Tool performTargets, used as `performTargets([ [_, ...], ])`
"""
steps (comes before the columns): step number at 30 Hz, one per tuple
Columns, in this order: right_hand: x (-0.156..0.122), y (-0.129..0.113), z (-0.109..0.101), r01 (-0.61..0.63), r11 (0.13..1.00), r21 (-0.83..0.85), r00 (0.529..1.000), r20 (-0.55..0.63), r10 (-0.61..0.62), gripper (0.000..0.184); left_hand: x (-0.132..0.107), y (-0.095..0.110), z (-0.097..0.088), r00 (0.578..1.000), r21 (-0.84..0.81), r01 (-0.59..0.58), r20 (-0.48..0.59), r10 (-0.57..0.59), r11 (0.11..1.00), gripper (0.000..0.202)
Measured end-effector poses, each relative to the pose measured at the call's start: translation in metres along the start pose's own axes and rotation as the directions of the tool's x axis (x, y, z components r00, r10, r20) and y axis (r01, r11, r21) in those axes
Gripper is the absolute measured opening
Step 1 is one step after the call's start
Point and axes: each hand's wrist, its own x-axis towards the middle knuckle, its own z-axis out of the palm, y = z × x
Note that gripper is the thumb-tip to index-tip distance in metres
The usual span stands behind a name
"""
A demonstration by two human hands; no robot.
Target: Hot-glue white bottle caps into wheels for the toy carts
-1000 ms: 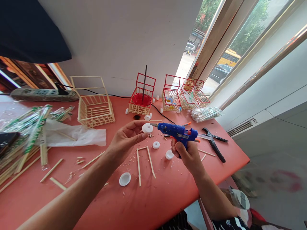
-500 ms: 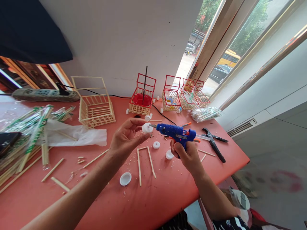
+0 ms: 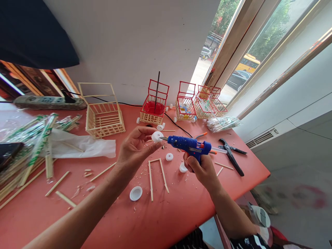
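Between thumb and fingers, my left hand (image 3: 137,145) pinches a white bottle cap (image 3: 156,136) above the table. My right hand (image 3: 201,167) is wrapped round the handle of a blue hot glue gun (image 3: 190,145). Its metal nozzle points left and meets the cap's face. Below them on the red table (image 3: 109,221) lies a three-sided stick frame (image 3: 155,160). More white caps rest close by: one by the frame's top right (image 3: 169,157), one beside my right hand (image 3: 183,167), and a wider lid (image 3: 136,193) at the front.
Behind stand a plain stick basket (image 3: 105,119), a red-trimmed wheeled cart (image 3: 153,114) and several similar carts (image 3: 185,107) by the window. Black-handled pliers (image 3: 232,157) lie at the right. Bundled chopsticks (image 3: 38,145), loose sticks and a power strip (image 3: 49,102) occupy the left.
The cap in my left hand has tilted and moved slightly left. The glue gun has shifted a little left with it, its nozzle still at the cap.
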Motion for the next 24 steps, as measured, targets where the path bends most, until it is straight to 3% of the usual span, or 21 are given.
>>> performTargets([
  [12,0.002,0.003,-0.001,0.004,1.0,-0.022,0.997,-0.08,-0.005,0.053,-0.002,-0.002,0.004,0.999,0.001,0.013,0.04,-0.013,1.0,0.033],
  [24,0.002,-0.009,0.002,-0.017,0.988,0.156,1.0,0.015,0.015,0.054,0.001,-0.009,0.0,0.995,0.053,0.1,0.004,-0.1,0.994,0.037],
])
